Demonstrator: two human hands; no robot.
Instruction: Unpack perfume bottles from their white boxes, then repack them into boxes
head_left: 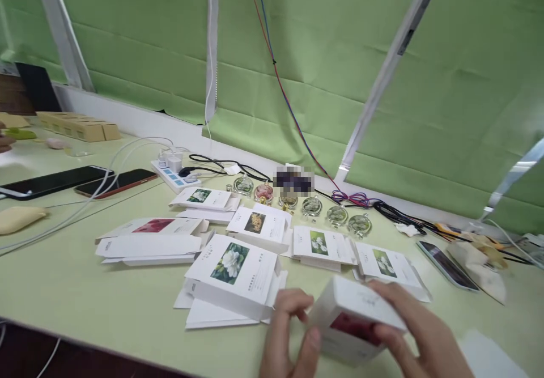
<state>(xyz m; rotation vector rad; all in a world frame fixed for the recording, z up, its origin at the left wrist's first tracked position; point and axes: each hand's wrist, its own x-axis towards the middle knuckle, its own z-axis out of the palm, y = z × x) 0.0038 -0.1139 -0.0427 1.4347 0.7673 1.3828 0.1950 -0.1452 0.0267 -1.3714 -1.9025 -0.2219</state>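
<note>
A white carton (346, 324) with a dark red picture on its front is tilted above the near edge of the table. My right hand (419, 332) grips its right side, thumb on the front and fingers over the top. At the carton's left end is my left hand (291, 332), with bent fingers and the thumb apart; the thumb tip is close to the carton or touching it. Just beyond, a white flower-print carton (232, 267) lies with its flaps out. More flattish cartons (259, 222) with flower pictures lie around it.
Several round glass bottles (312, 207) stand in a row behind the cartons. A power strip (174, 177), cables (395, 213) and phones (446, 264) lie around them. Small yellowish boxes (80, 126) are at the far left, near another person's hand (5, 141). Paper (488, 358) lies at right.
</note>
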